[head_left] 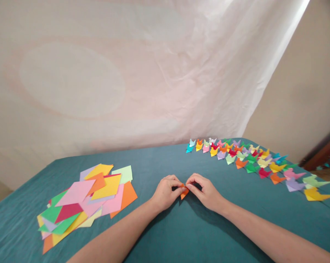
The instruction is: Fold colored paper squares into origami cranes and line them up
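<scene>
A small piece of folded orange paper (184, 193) is held between my two hands, above the middle of the table. My left hand (168, 191) pinches it from the left with thumb and fingers. From the right, my right hand (204, 190) grips its other side between thumb and fingertips. The fingers cover much of the paper, so its full folded shape is hidden. Its lower end hangs in a point below the fingertips.
A loose pile of coloured paper sheets (75, 191) lies at the left on the dark green tablecloth (159, 241). Rows of small folded paper birds (252, 159) in many colours stand at the right. A pale curtain (143, 73) hangs behind the table.
</scene>
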The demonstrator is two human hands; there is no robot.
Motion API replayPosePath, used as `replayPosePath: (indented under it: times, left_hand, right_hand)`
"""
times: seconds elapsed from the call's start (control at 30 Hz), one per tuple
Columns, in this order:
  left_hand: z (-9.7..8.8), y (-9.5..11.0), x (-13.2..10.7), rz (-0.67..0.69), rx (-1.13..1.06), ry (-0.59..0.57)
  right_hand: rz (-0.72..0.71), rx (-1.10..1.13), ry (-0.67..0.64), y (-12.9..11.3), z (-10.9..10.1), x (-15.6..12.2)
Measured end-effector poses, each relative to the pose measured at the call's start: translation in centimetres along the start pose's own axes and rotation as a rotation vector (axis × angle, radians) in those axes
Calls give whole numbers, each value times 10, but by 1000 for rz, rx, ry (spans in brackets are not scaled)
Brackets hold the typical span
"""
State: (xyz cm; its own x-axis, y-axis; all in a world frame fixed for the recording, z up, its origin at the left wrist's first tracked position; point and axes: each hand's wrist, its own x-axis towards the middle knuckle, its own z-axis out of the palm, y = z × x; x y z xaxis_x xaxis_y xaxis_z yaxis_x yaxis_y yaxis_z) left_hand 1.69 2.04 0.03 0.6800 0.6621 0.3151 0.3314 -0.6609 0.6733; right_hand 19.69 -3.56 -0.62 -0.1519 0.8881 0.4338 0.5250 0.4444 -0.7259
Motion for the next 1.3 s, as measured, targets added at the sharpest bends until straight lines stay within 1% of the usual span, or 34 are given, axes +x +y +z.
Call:
replayPosePath:
  times: [0.27, 0.5, 1.03, 1.3]
  left_hand:
    - [1, 3, 0, -29, -25, 37]
    - [1, 5, 0, -58, -47, 43]
    - [-1, 8, 0, -43, 14, 30]
    - [-2, 7, 0, -41, 26, 56]
  right_hand:
    - [14, 31, 14, -1, 0, 0]
    - [34, 58, 16, -1, 0, 0]
    - [61, 83, 16, -6, -2, 0]
    - [96, 105, -22, -5, 1, 1]
